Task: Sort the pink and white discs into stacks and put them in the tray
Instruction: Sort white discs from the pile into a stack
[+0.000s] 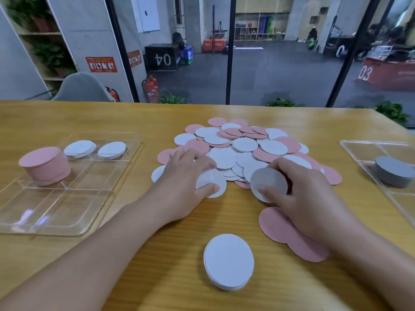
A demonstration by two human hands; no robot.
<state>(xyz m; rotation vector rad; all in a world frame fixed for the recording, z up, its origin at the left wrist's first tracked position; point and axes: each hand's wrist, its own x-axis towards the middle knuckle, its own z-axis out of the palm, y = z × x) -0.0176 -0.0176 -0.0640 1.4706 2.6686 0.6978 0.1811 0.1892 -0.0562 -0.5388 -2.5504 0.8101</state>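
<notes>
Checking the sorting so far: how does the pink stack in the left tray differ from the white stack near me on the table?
The pink stack is tall and stands in the left tray; the white stack is low and lies on the bare table. Both are round, single-coloured and untouched by either hand.

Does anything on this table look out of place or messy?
Mostly the big mixed heap of pink and white discs, still unsorted. The tall pink disc stack in the clear plastic tray looks slightly uneven low down. Nothing looks damaged.
</notes>
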